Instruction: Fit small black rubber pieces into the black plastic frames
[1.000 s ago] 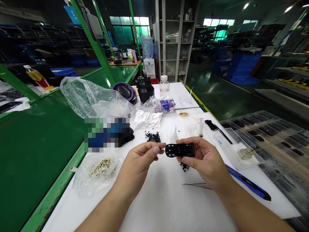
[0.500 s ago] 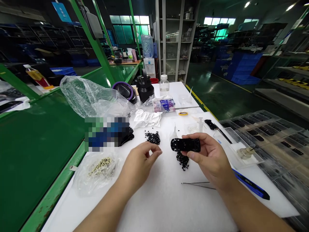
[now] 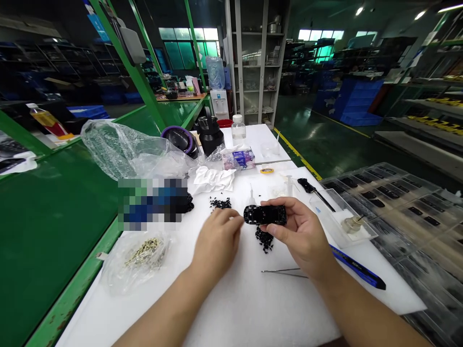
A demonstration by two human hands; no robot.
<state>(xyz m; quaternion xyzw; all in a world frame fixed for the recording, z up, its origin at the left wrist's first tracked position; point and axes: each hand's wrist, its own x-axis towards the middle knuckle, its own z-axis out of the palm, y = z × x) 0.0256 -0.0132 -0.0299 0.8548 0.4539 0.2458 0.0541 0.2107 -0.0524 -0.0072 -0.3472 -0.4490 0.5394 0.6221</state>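
Note:
A small black car-shaped part (image 3: 265,215) lies level in my right hand (image 3: 302,236), pinched between thumb and fingers at its right end. At its left end are the fingertips of my left hand (image 3: 219,238), pressed together; whatever they may hold is too small to make out. One pile of tiny black pieces (image 3: 265,239) sits on the white table just below the part. Another pile of black pieces (image 3: 220,202) is behind my left hand. Metal tweezers (image 3: 280,272) rest on the table in front of my right hand.
A plastic bag of gold-coloured pieces (image 3: 146,251) lies at the left. On the right are a blue cutter (image 3: 358,267) and a clear tray with a small jar (image 3: 351,224). Farther back stand a tissue pack (image 3: 238,159), a black bottle (image 3: 210,135) and a clear jar (image 3: 238,127).
My left hand has moved right and up to the left end of the black part, its fingers now closer together. The whole view has shifted slightly.

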